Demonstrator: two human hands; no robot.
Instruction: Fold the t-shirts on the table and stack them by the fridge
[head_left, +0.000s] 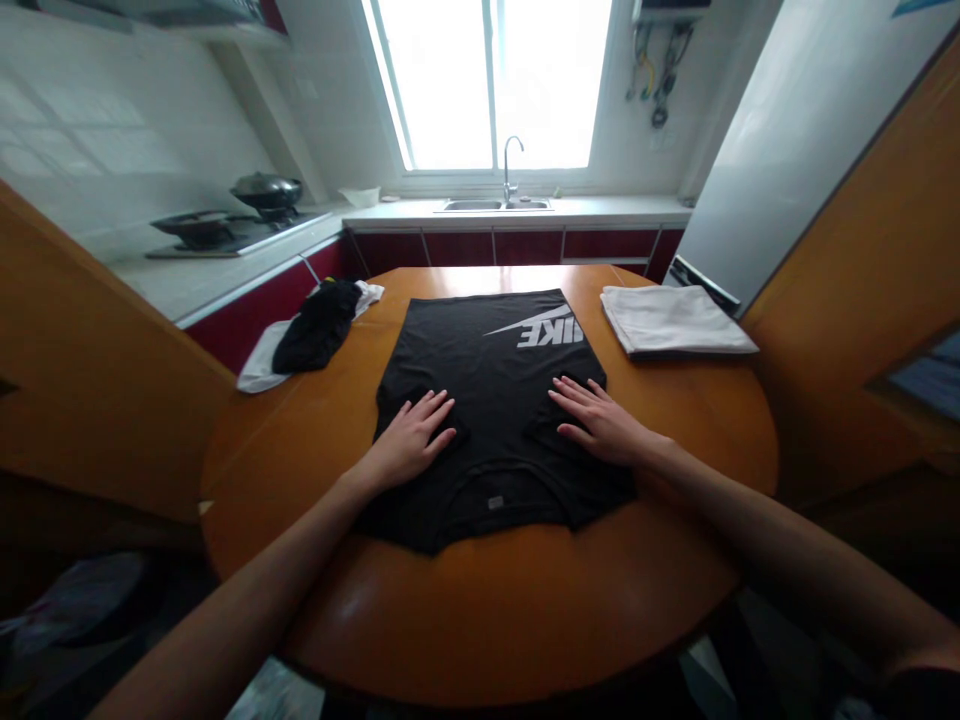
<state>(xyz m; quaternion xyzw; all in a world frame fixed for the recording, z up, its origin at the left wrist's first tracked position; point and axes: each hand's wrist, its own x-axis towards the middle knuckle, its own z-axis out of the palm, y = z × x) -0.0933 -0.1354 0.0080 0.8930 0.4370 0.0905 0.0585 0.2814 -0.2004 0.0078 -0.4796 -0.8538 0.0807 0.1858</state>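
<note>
A black T-shirt (491, 400) with a white printed logo lies spread on the round wooden table (517, 610), its neckline towards me and its hem towards the window. Both sleeves are folded inward over the body. My left hand (409, 435) rests flat on the shirt's left sleeve area, fingers stretched out. On the opposite side my right hand (600, 420) lies palm down on the other folded sleeve, fingers extended. Neither hand grips the cloth.
A rumpled pile of black and white clothes (315, 330) sits at the table's left edge. Folded white cloth (675, 318), with something dark beneath it, lies at the right. Beyond are a counter with a sink (495, 205), a stove with pans (266, 190) and a fridge (810, 140).
</note>
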